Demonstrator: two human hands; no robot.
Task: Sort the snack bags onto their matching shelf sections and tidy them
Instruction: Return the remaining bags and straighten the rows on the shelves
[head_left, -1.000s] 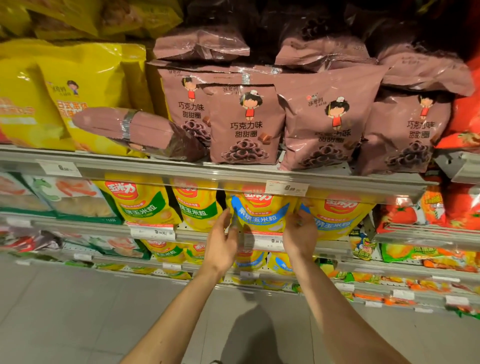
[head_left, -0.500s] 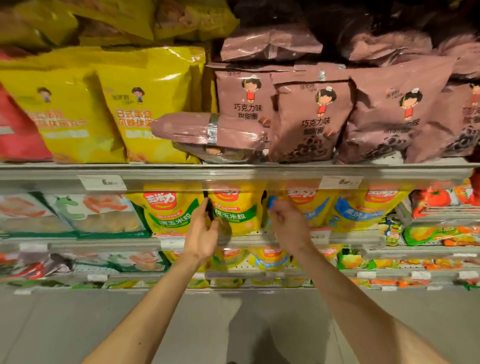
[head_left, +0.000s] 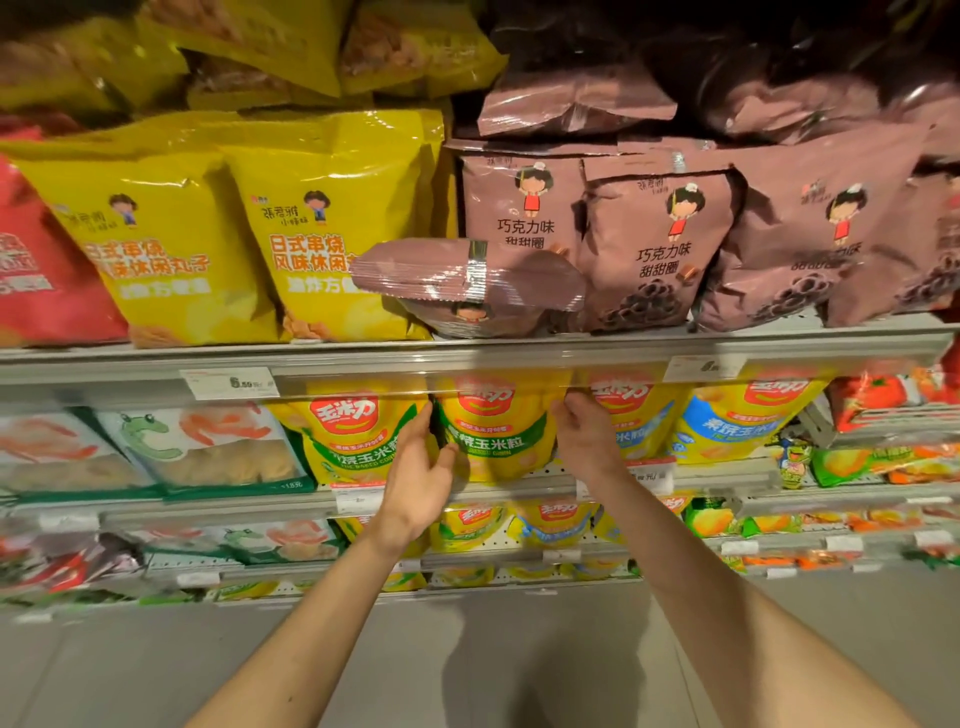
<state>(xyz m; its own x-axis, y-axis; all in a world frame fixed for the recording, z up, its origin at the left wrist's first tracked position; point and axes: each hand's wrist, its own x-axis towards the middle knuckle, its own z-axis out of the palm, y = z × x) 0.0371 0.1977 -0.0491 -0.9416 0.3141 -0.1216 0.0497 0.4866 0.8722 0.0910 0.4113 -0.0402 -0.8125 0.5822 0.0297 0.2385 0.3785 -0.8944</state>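
Note:
A yellow corn-snack bag with a green band (head_left: 493, 431) stands on the second shelf (head_left: 519, 480), under the upper shelf rail. My left hand (head_left: 421, 478) presses its left edge and my right hand (head_left: 584, 441) holds its right edge. Another green-band bag (head_left: 358, 441) stands just left of it, and blue-band corn bags (head_left: 727, 421) stand to the right. On the upper shelf a brown chocolate-ring bag (head_left: 467, 280) lies on its side in front of upright brown bags (head_left: 660, 249), partly across the yellow bags (head_left: 332, 228).
Red bags (head_left: 36, 275) fill the upper shelf's far left. White shrimp-cracker bags (head_left: 208, 447) sit left on the second shelf, orange and green packs (head_left: 883, 462) to the right. Lower shelves hold smaller corn bags (head_left: 545, 525). Price tags (head_left: 228, 383) line the rails. Grey floor lies below.
Both hands moved left from the blue-band bag to the green-band bag and now clasp its sides. The view shifted left and closer to the shelves.

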